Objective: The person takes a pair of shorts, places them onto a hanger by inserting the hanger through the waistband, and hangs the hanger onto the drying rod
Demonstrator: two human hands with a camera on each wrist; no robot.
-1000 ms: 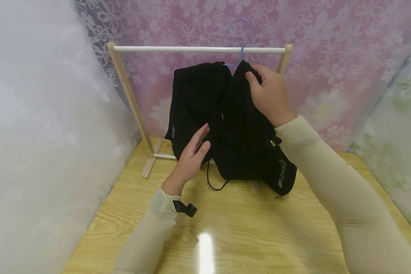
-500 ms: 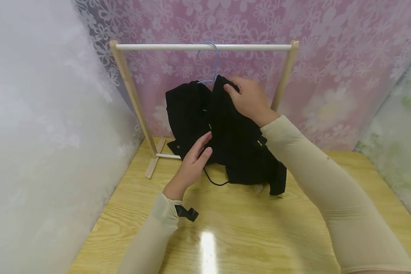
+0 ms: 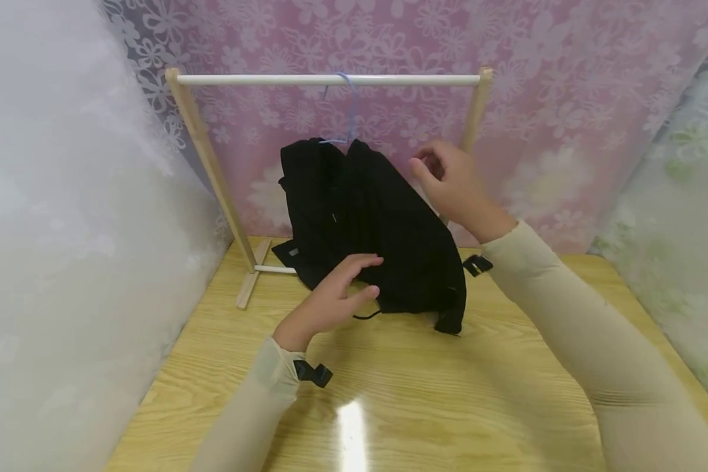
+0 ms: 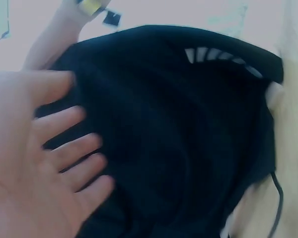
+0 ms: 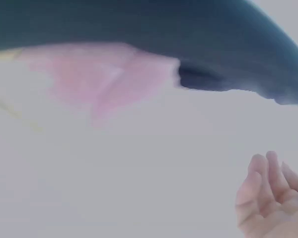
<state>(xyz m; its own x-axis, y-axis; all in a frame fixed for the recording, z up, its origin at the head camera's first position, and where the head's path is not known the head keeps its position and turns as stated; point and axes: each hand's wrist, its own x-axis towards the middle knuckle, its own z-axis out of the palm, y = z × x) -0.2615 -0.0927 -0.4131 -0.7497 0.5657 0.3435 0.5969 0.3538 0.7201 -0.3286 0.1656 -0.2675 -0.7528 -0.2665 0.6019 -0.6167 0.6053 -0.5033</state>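
A black garment [image 3: 372,229] hangs from a light blue hanger [image 3: 345,108] hooked over the white rail [image 3: 330,80] of a small wooden rack; its lower part lies on the table. My left hand [image 3: 336,298] rests with straight fingers against the garment's lower front, and the left wrist view shows the flat palm [image 4: 39,163] on the black cloth [image 4: 188,139]. My right hand [image 3: 448,180] hovers to the right of the garment, fingers loosely curled and holding nothing. In the right wrist view the fingers [image 5: 268,193] sit below the dark cloth [image 5: 188,39].
The rack's wooden uprights [image 3: 206,164] stand at the back of a light wooden table [image 3: 448,406]. A pink flowered curtain [image 3: 566,98] hangs behind, with pale curtains on both sides. A black drawstring [image 3: 366,316] trails onto the table.
The hanger's hook went onto the rail. My right hand has let go of the garment's top and drawn back to the right. The left hand shifted slightly right along the lower cloth.
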